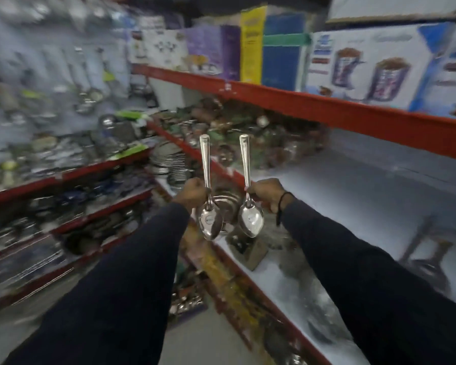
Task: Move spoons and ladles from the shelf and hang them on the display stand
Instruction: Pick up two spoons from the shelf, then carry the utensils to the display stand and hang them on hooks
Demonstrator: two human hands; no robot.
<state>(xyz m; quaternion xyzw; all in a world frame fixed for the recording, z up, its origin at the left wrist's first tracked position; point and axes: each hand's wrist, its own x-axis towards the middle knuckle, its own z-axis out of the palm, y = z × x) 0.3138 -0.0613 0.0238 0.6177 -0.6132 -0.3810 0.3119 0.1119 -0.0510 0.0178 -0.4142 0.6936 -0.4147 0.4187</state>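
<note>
My left hand (192, 192) is closed around a large steel serving spoon (208, 196), handle up and bowl hanging down. My right hand (267, 192) grips a second steel serving spoon (248, 198) the same way, a short gap away from the first. Both spoons are held upright in the air in front of the red-edged shelf (274, 293) on my right. At the far left, blurred, ladles (86, 83) hang on a display wall. The whole view is smeared by motion.
Boxed goods (366, 67) fill the upper right shelf. Copper and steel vessels (221, 119) crowd the shelf behind the spoons. Stacked steel plates (169, 162) and racks of utensils (50, 159) stand on the left. A grey aisle floor (200, 343) runs below my arms.
</note>
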